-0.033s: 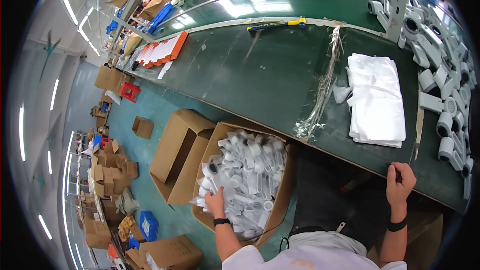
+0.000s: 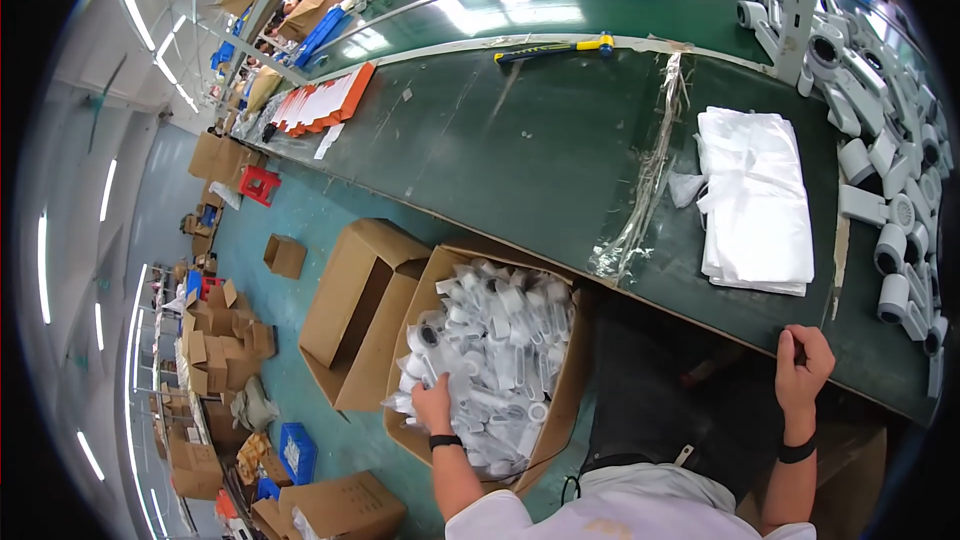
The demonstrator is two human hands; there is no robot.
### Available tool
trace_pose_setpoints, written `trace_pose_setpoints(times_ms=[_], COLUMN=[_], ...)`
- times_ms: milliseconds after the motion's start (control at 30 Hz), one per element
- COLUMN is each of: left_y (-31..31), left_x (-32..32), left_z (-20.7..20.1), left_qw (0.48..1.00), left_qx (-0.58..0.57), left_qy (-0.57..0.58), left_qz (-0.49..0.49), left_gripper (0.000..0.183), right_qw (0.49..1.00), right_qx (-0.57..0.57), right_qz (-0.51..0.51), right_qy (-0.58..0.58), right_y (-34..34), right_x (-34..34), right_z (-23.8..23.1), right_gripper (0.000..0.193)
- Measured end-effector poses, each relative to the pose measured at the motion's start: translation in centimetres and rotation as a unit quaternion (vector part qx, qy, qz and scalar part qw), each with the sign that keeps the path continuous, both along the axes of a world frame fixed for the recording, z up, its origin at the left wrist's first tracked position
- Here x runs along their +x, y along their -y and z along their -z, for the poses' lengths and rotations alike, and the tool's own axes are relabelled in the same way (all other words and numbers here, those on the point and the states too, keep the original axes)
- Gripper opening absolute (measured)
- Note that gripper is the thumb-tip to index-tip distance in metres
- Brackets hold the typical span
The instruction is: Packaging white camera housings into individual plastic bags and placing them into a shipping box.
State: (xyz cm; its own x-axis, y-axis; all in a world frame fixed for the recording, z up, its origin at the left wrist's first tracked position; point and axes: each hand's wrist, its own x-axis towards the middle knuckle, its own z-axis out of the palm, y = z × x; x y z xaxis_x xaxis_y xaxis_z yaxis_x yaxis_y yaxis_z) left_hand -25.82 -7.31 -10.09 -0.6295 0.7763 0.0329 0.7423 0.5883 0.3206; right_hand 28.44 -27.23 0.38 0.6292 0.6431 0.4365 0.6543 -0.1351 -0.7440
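Hardly anything is moved since the prev. frame, bar a slight view shift; the work is thus judged to be paused. Clear-bagged white plastic unit w/ dark round end [image 2: 428, 336] is touched by L hand [image 2: 432, 406] in the open brown cardboard box [image 2: 568, 402]; whether it's gripped can't be told. R hand [image 2: 805, 366] is loosely clenched, apparently empty, near edge of dark-green flat surface [image 2: 480, 170].

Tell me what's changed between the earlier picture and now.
Nothing visibly changed beyond a very slight shift of the whole view. The left hand stays at the bagged parts in the box, the right hand by the table edge, fingers curled. The white stack and hammer lie where they were.
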Motion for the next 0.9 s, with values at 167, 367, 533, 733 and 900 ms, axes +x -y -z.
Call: trace_pose_setpoints(times_ms=[167, 367, 533, 733, 900], left_y=[-6.6, -14.0, -17.8, -20.7, -20.7], left_x=[-0.5, 2.2, 3.5, 2.7, -0.4], left_z=[3.7, 5.5, 7.5, 10.2, 12.6], left_qw=[0.997, 0.991, 0.984, 0.983, 0.992], left_qx=[-0.059, -0.103, -0.160, -0.170, -0.079], left_qy=[0.046, 0.071, 0.075, 0.069, 0.060], left_qz=[-0.023, -0.037, -0.025, -0.029, 0.080], left_gripper=[0.076, 0.072, 0.067, 0.070, 0.078], right_qw=[1.000, 0.997, 0.996, 0.993, 0.992], right_qx=[-0.016, -0.055, -0.064, -0.083, -0.076], right_qz=[0.016, 0.043, 0.049, 0.061, 0.071], right_qy=[0.021, 0.043, 0.048, 0.061, 0.073], right_y=[0.1, 0.2, 0.6, 0.5, 0.1], right_x=[0.0, -0.1, 0.1, 0.1, 0.1], right_z=[0.7, 1.3, 2.3, 2.3, 2.5], right_gripper=[0.004, 0.002, 0.002, 0.004, 0.006])
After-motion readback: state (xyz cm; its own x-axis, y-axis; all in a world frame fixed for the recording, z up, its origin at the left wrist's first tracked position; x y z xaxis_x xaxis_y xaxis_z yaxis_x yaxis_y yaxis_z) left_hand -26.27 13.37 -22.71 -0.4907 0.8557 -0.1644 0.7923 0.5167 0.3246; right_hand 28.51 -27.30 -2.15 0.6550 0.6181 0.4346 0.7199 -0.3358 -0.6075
